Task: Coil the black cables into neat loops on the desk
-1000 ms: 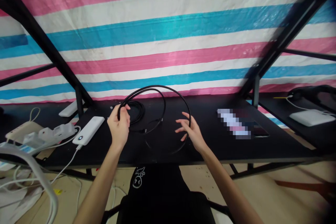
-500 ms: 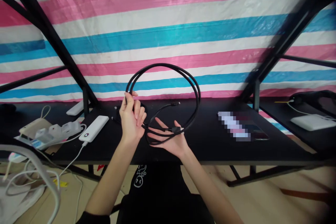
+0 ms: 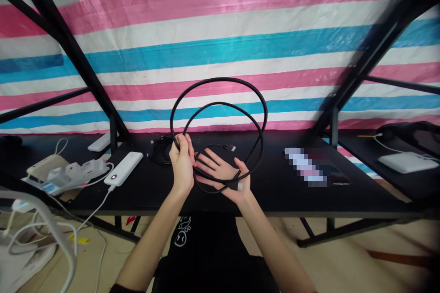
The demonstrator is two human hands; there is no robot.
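Holding a black cable in wide loops, I have it in the air to the right of the power bank, above the black table on which the power bank lies. My left hand, the nearer one to the power bank, pinches the loops between thumb and fingers; I take that to be what holds the turns up, since they rise in two separate arcs and lean on nothing else above my grip. My right hand, farther from the power bank, is turned palm up with its fingers spread and thumb raised. The lower strands run across that palm and past the thumb, so it seems to cradle them rather than squeeze them.

One plug sticks out inside the loops, just above my right fingers, and a pale connector lies at the base of my right thumb. I cannot tell whether both belong to the same length.

Between the power bank and my left hand, a dark coil of cable rests on the table, perhaps set aside to leave room in front of me. A white lead's plug sits at the near end of the power bank, probably for charging. Well to its right lies a phone, partly blurred out.
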